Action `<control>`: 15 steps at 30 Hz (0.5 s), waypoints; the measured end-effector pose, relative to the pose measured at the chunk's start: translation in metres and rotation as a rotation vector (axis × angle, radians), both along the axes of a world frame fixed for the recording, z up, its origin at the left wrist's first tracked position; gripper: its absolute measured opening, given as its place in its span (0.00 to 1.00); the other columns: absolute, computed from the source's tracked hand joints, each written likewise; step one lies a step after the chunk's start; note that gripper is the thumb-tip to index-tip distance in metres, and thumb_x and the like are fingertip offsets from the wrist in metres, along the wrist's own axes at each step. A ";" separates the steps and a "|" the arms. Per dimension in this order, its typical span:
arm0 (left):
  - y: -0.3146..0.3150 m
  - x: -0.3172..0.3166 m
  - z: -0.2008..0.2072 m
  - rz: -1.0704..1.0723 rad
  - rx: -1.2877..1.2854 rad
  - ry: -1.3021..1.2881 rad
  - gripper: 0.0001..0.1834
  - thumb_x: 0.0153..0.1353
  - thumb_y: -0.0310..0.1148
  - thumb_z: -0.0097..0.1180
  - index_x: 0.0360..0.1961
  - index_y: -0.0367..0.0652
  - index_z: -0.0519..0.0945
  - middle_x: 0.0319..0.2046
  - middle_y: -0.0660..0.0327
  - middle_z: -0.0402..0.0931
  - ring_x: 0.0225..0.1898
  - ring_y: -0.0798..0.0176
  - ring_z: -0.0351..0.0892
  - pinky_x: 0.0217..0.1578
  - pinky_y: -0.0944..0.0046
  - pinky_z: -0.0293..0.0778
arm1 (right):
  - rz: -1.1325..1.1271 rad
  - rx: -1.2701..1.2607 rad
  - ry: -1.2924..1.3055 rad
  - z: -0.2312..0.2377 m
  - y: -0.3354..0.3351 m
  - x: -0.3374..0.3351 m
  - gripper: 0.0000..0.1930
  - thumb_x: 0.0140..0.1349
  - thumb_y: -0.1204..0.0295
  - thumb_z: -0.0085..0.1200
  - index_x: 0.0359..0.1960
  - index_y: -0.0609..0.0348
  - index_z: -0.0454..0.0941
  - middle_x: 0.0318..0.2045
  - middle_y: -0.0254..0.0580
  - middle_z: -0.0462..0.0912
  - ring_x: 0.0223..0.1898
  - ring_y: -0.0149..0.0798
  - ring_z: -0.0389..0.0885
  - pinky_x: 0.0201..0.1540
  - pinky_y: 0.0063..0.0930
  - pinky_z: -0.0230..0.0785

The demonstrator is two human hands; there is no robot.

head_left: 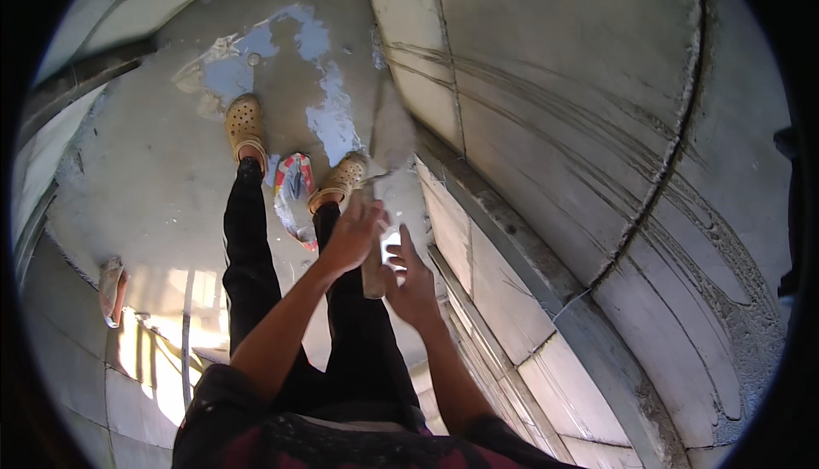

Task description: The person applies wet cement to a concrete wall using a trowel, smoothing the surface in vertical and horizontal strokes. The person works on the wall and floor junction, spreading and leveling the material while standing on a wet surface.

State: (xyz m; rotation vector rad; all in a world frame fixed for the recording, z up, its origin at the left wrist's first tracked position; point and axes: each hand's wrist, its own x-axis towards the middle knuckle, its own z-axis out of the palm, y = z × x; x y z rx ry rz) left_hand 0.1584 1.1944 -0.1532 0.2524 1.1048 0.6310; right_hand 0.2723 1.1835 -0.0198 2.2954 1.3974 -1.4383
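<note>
A pointed trowel [393, 132] with a grey, mortar-smeared blade stands in front of me, its blade pointing away and its pale handle [373, 273] toward me. My left hand [351, 234] is closed round the upper part of that handle. On the other side, my right hand [411, 281] is open, fingers partly spread, its thumb beside or touching the handle's lower end. Both hands are over my right leg. Beyond them are my tan clogs [245, 123] on the floor, with a crumpled red and white bag [292, 192] between them.
Wet grey floor [196, 204] with bluish puddles [331, 119] lies ahead. Large wall panels [563, 51] streaked with mortar rise on the right, above a grey ledge [503, 213]. A dark beam [81, 89] is at far left; a reddish-brown piece [111, 291] rests near the left wall.
</note>
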 end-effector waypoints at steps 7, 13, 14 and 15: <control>0.059 0.040 -0.011 -0.117 -0.041 -0.253 0.31 0.78 0.57 0.41 0.64 0.40 0.61 0.42 0.52 0.76 0.50 0.57 0.78 0.56 0.57 0.73 | 0.051 0.220 -0.081 -0.054 0.056 0.007 0.32 0.72 0.73 0.47 0.77 0.58 0.56 0.39 0.59 0.84 0.37 0.56 0.86 0.42 0.45 0.78; 0.043 0.017 -0.015 -0.144 0.029 -0.113 0.38 0.77 0.59 0.42 0.72 0.40 0.50 0.53 0.40 0.78 0.55 0.46 0.80 0.60 0.54 0.71 | 0.235 0.344 -0.386 -0.067 0.081 0.006 0.30 0.71 0.74 0.50 0.75 0.59 0.62 0.33 0.61 0.82 0.33 0.61 0.82 0.38 0.52 0.75; 0.041 0.003 -0.023 -0.266 0.020 -0.030 0.39 0.76 0.57 0.44 0.72 0.39 0.51 0.53 0.37 0.79 0.54 0.43 0.82 0.58 0.53 0.72 | 0.260 0.339 -0.417 -0.073 0.086 0.009 0.30 0.71 0.74 0.50 0.75 0.58 0.63 0.32 0.62 0.81 0.33 0.61 0.82 0.38 0.52 0.75; 0.047 -0.015 -0.025 -0.351 0.041 0.049 0.37 0.76 0.55 0.46 0.71 0.38 0.55 0.50 0.38 0.81 0.51 0.43 0.83 0.54 0.53 0.75 | 0.282 0.321 -0.451 -0.082 0.083 0.010 0.30 0.71 0.73 0.51 0.75 0.57 0.63 0.32 0.63 0.81 0.33 0.61 0.81 0.37 0.52 0.74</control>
